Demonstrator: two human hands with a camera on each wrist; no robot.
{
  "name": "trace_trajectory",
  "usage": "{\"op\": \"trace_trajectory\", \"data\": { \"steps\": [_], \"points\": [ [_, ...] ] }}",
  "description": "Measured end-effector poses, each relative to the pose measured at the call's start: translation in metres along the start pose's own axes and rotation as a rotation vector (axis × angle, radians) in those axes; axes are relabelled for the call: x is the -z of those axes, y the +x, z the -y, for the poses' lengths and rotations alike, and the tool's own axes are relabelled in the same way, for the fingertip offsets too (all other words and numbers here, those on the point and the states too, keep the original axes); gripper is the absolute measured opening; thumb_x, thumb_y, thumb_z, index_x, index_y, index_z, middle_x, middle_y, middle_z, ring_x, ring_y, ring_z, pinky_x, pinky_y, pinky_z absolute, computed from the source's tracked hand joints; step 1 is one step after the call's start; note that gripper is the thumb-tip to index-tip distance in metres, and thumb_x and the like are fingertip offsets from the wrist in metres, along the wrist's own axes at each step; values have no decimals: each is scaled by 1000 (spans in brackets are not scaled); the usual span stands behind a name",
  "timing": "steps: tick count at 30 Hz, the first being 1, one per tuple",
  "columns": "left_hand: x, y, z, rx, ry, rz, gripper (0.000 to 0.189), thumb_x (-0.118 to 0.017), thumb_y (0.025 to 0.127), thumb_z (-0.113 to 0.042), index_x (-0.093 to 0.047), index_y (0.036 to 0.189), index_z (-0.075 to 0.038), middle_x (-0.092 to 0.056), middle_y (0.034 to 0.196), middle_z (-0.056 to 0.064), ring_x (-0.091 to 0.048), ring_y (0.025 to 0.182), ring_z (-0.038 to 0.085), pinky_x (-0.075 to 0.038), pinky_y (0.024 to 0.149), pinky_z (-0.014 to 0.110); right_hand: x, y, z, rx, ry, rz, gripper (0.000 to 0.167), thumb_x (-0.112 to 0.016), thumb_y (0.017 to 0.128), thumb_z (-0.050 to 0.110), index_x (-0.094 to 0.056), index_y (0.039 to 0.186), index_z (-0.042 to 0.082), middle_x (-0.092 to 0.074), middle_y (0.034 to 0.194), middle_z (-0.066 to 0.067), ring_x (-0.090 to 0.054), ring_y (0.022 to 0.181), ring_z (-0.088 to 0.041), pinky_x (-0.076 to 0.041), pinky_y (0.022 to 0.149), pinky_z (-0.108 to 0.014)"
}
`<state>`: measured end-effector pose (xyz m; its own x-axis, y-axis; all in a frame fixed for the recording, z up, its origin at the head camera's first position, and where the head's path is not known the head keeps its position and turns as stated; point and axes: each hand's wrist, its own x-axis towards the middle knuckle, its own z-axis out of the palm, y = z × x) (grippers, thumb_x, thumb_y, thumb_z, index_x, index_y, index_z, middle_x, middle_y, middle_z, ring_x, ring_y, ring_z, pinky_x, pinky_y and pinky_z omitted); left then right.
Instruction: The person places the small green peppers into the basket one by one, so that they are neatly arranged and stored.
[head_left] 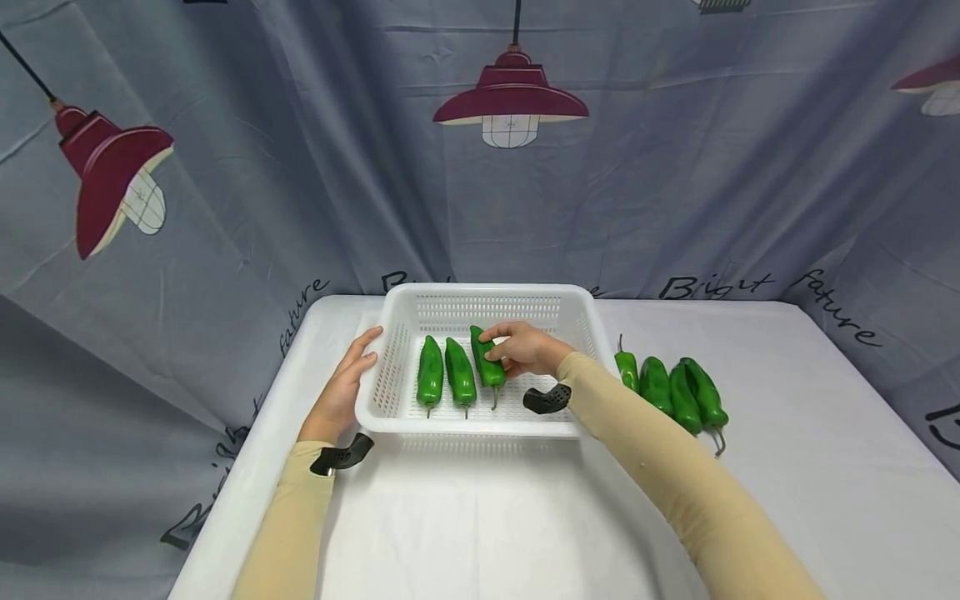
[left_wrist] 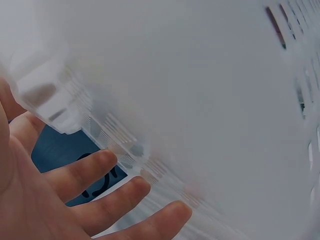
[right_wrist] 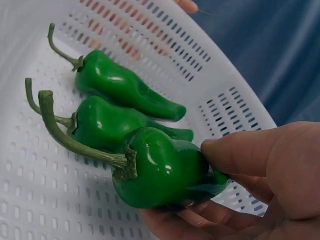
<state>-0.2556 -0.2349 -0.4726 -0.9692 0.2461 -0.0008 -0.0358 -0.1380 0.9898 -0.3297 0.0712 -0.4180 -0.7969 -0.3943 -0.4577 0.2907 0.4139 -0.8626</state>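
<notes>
Right hand [head_left: 528,348] is gripping a green pepper [head_left: 486,358] inside the white basket [head_left: 487,298], beside two others; left hand [head_left: 347,385], fingers open, is resting against the basket's side; four peppers [head_left: 675,388] are lying on the table [head_left: 787,417].

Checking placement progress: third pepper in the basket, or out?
In. The right hand grips the third pepper over the white basket floor, beside two peppers.

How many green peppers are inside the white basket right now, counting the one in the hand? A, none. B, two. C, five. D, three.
D: the head view shows two peppers lying in the basket and a third pepper gripped by the right hand.
</notes>
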Motion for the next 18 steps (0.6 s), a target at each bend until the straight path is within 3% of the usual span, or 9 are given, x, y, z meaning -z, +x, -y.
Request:
{"op": "trace_trajectory", "data": {
  "steps": [4,18],
  "points": [
    [0,0,0,3,-7,-1,49,-33,111,-28,-20,158,-26,-17,170,9,-35,143,19,-46,101,19,-2,0,-1,0,-27,-3,49,-59,99,1,-50,146,5,-57,98,-5,-58,66,-12,-55,67,-29],
    [0,-3,-3,26,42,-18,52,-33,111,-33,-17,161,-27,-16,170,5,-31,144,19,-44,101,19,-4,7,-9,-54,55,0,49,-58,96,-7,-48,144,1,-56,110,-11,-64,76,-17,-58,75,-34]
  ]
}}
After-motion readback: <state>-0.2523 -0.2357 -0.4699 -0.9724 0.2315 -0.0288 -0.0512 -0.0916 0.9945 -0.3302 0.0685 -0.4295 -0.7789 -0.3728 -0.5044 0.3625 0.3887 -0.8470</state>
